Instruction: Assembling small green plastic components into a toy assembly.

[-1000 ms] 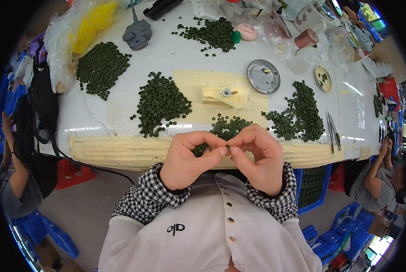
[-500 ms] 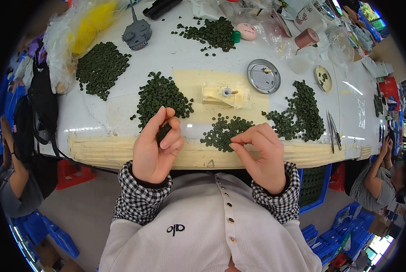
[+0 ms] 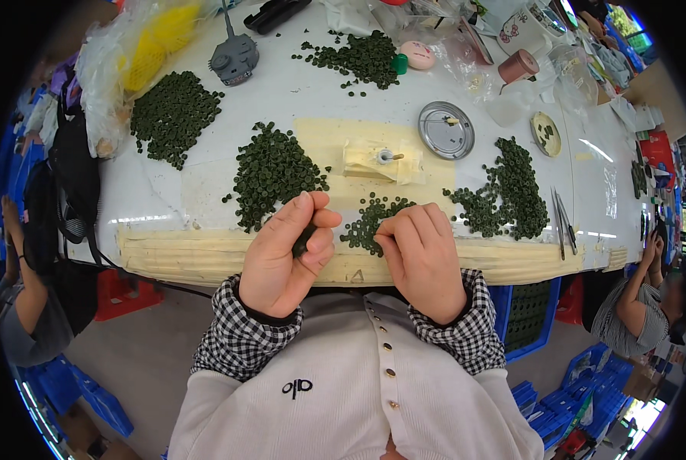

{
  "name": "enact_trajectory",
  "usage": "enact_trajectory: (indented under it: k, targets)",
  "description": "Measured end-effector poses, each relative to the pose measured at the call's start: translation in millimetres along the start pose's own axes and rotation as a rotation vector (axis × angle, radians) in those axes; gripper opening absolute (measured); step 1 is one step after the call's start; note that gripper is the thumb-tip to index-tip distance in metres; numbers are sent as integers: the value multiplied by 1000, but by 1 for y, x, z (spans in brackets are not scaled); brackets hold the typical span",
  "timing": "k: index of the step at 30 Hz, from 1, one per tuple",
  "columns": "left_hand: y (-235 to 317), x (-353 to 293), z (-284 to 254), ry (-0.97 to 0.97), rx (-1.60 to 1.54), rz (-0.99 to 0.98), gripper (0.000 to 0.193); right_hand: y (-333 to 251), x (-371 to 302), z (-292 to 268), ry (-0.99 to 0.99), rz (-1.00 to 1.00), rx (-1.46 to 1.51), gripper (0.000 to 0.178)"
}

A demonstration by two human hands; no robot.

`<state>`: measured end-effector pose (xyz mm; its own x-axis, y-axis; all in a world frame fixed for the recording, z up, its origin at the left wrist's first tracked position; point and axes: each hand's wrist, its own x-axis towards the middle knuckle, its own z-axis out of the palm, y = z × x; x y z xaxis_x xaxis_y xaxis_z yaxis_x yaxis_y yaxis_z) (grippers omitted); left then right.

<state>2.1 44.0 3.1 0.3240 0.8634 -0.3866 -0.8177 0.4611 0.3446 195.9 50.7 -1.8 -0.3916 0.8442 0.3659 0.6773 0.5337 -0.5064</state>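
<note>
My left hand (image 3: pixel 280 264) is curled, palm up, with a dark green clump (image 3: pixel 305 239), seemingly small round parts, showing between its fingers and palm. Thumb and forefinger meet at the top; anything between them is too small to see. Close to its right, my right hand (image 3: pixel 426 264) points its pinched fingertips at the left hand, over the near edge of a loose pile of small dark green rings (image 3: pixel 374 215). What that pinch holds, if anything, is hidden. Just beyond the left hand lies a dense heap of dark green round parts (image 3: pixel 270 172).
More dark green heaps lie at the left (image 3: pixel 173 119), back (image 3: pixel 362 60) and right (image 3: pixel 519 192). A taped block with a peg (image 3: pixel 381 161) stands mid-table, near a metal lid (image 3: pixel 446 130). Tweezers (image 3: pixel 564 222) lie at right; a grey model turret (image 3: pixel 233 60) stands behind. People sit on both sides.
My left hand has moved right and slightly nearer to me. My right hand has shifted left and turned, its fingertips now closer to the left hand.
</note>
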Motion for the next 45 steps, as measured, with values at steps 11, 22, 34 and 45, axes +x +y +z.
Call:
enact_trajectory:
  k: [11,22,34,45]
  targets:
    - [-6,2,6,71,138,5,23,10,-9,-17,135,227,257,13]
    - [-13,2,8,39,143,-46,24,10,-7,-16,64,463,654,10]
    - [-19,5,5,5,184,-96,21,13,-2,-22,-48,672,1231,12]
    - [-19,6,10,-14,222,-120,21,14,-3,-20,-70,648,1319,11]
